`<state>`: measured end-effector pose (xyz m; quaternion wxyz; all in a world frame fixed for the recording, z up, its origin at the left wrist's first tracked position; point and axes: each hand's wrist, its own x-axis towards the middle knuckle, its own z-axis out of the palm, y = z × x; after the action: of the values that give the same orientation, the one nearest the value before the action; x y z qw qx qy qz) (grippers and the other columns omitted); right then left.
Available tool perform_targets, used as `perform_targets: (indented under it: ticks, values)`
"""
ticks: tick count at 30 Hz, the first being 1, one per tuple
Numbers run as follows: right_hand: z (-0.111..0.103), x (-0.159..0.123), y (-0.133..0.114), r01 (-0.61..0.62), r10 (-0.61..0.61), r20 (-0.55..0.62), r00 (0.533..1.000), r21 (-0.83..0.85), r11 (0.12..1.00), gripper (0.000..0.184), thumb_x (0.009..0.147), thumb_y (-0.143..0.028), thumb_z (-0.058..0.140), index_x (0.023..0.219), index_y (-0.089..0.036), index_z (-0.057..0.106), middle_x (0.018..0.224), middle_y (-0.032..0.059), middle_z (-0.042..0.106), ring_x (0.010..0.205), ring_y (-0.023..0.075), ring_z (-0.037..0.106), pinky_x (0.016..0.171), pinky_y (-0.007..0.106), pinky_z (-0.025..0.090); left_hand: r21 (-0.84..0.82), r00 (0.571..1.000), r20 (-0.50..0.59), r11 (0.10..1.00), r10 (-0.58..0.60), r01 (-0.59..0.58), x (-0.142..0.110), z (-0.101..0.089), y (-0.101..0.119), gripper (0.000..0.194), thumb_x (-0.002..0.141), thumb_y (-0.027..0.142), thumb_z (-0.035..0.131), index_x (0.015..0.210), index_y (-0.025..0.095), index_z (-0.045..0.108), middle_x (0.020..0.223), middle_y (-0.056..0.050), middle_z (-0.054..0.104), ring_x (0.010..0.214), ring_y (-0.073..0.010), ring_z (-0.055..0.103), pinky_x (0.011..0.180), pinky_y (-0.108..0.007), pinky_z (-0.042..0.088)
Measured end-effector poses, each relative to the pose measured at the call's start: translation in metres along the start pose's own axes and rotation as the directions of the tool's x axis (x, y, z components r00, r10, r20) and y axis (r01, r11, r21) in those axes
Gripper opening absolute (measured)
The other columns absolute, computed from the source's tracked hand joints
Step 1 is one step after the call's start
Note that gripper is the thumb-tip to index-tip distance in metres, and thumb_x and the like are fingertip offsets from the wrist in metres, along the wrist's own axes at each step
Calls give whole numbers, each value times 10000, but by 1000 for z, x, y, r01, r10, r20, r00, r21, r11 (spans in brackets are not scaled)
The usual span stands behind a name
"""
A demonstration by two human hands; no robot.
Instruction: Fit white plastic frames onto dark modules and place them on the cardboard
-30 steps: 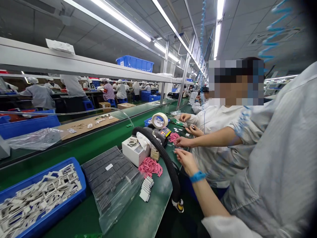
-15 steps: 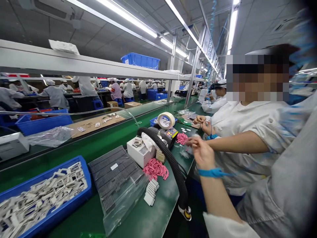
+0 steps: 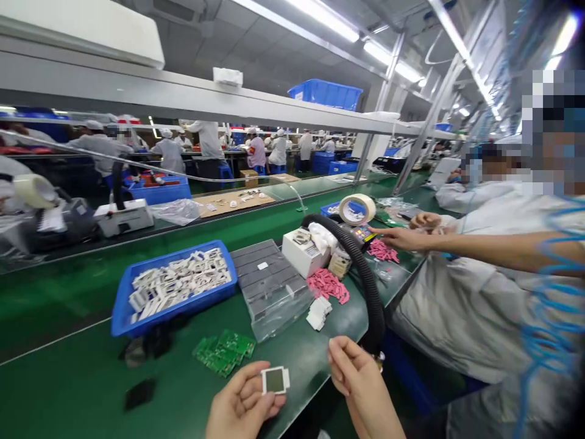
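My left hand (image 3: 242,405) is at the bottom edge of the view, closed on a small white-framed square part (image 3: 275,380) with a dark middle, held up between thumb and fingers. My right hand (image 3: 359,381) hovers just to its right, fingers curled into a pinch; whatever is in it is hidden. Both hands are over the green bench (image 3: 82,378). A small pile of green circuit boards (image 3: 223,352) lies just beyond my left hand.
A blue bin (image 3: 123,308) of white frames, grey trays (image 3: 269,283) in a clear bag, pink parts (image 3: 326,285), a stack of white pieces (image 3: 319,312) and a black hose (image 3: 365,274) lie ahead. A co-worker's hand (image 3: 393,238) reaches in at right near a tape roll (image 3: 356,208).
The view has swung left and down. My right hand has drawn back from the co-worker's area to the near edge, and my left hand has come into view holding the white-framed part.
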<state>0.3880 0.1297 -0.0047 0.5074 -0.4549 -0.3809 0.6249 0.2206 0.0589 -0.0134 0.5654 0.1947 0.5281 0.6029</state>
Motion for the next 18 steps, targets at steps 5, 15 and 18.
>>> perform_targets:
  ticks: [5,15,18]
  values:
    - [20,-17,3,-13,24,91,996,-120,993,379,672,-484,756,698,-148,585,553,-57,467,435,18,271,400,153,176,1,996,68,998,60,-60,-10,0,2,464,552,347,824,920,148,622,772,-88,742,722,-214,700,693,-290,543]
    - [31,-34,11,118,-40,264,964,-284,951,282,745,-426,706,667,-175,605,603,-16,575,579,104,534,546,172,428,39,986,162,998,39,-46,-29,-3,20,476,567,109,767,998,151,568,877,-78,707,833,-210,671,745,-309,527]
    - [35,-37,11,121,-37,271,962,-298,947,264,751,-418,700,680,-177,618,621,-6,607,597,120,577,570,181,457,26,985,165,998,48,-53,-29,-4,20,471,577,113,761,1003,153,564,890,-80,702,835,-213,671,754,-318,525]
